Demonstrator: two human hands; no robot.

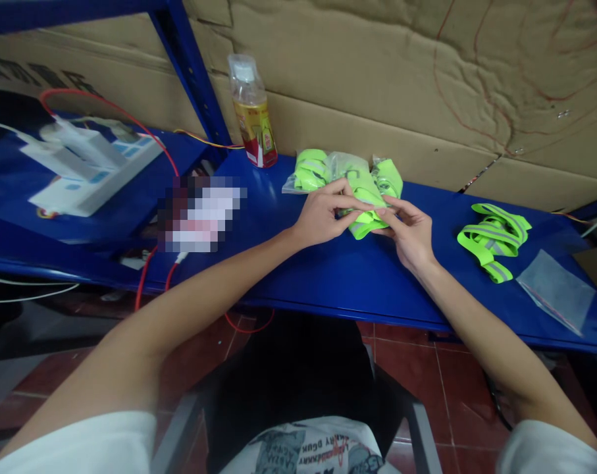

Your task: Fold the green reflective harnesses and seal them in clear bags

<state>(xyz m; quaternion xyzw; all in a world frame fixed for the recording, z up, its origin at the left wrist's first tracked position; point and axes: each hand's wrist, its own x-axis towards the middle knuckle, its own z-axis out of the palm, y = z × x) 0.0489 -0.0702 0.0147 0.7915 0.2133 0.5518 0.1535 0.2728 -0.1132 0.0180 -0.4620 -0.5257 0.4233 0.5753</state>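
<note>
Between my two hands, over the blue bench, is a folded neon-yellow reflective strap [362, 227] with grey stripes. My left hand [322, 212] pinches it from the left, thumb and fingers closing on its upper edge. From the right, my right hand [411, 230] grips the same strap with thumb and forefinger; the fingertips of both hands nearly meet. Right behind the hands lie bagged neon straps [311, 170] in clear plastic, one of them partly covered by my left hand. Farther right, a loose reflective strap [495, 238] lies in uneven loops beside clear zip bags [557, 289].
A drink bottle [253, 118] stands at the back against the cardboard [328, 112]. On the left are a white power strip [98, 184] with plugged-in chargers, a red cable [172, 273] and a blurred-out phone-like item [202, 214]. A blue shelf post [189, 72] rises behind.
</note>
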